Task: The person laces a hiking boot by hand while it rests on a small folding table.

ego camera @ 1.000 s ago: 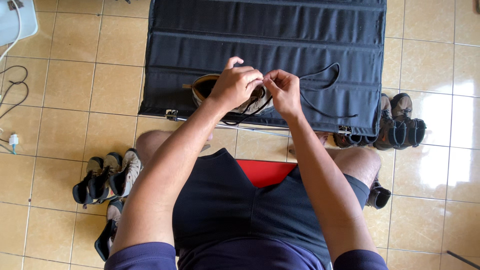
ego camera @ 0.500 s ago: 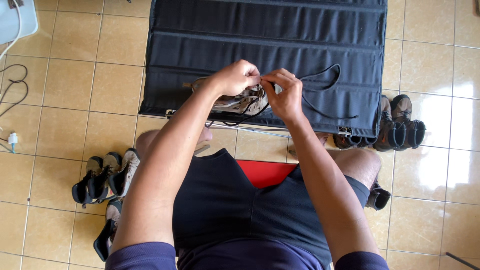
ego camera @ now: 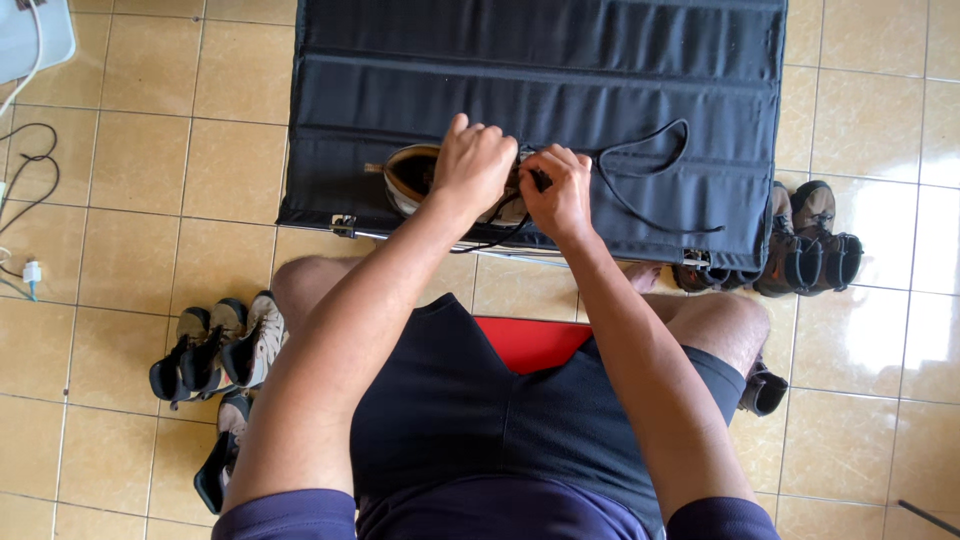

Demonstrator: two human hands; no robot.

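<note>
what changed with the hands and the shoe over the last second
The tan shoe, tipped up half a second ago, lies flat on the dark fabric table again. The left hand still covers it; the right hand still pinches the black lace. The floor shoes stayed put.

Floor tiles [ego camera: 150,170]: glazed ceramic, tan, glossy, with window glare at right. Table cover [ego camera: 540,90]: black woven cloth, matt, ribbed in stitched bands. Table frame clip [ego camera: 344,226]: bright metal. Boot [ego camera: 420,175] on table: tan suede-like upper, matt, slightly rough. Lace [ego camera: 640,170]: black cord, matt. Shorts [ego camera: 470,400]: dark mesh-like cloth, matt. Stool seat [ego camera: 530,343]: red, smooth.
</note>
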